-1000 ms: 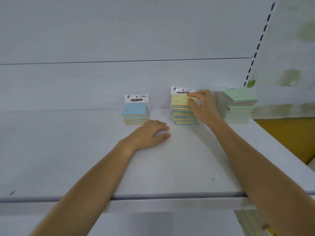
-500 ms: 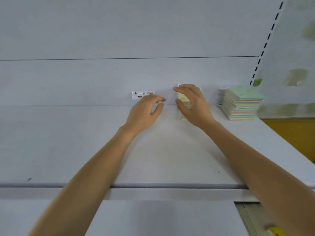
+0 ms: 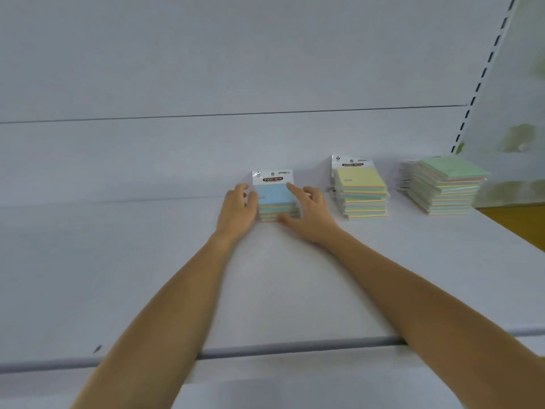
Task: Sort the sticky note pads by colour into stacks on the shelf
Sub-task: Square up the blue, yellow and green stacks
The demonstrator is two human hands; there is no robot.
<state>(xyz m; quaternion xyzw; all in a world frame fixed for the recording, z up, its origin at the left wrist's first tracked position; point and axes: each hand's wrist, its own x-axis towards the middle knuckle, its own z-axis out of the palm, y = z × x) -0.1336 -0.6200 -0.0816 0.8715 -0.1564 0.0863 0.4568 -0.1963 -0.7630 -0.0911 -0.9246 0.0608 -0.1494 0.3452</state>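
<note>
Both hands bracket the blue-topped stack [image 3: 275, 202] on the shelf [image 3: 118, 261] — left hand [image 3: 237, 209] pressed to its left side, right hand [image 3: 309, 214] cupping its right and front. Right of that hand stand the yellow-topped stack [image 3: 361, 190] and, farther on, the green-topped stack [image 3: 448, 187] — nothing between.

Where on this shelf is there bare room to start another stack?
Left of the blue-topped stack, the shelf lies bare to the frame edge. The front strip holds only forearms. Gaps beside the yellow-topped stack and green-topped stack are narrow.
</note>
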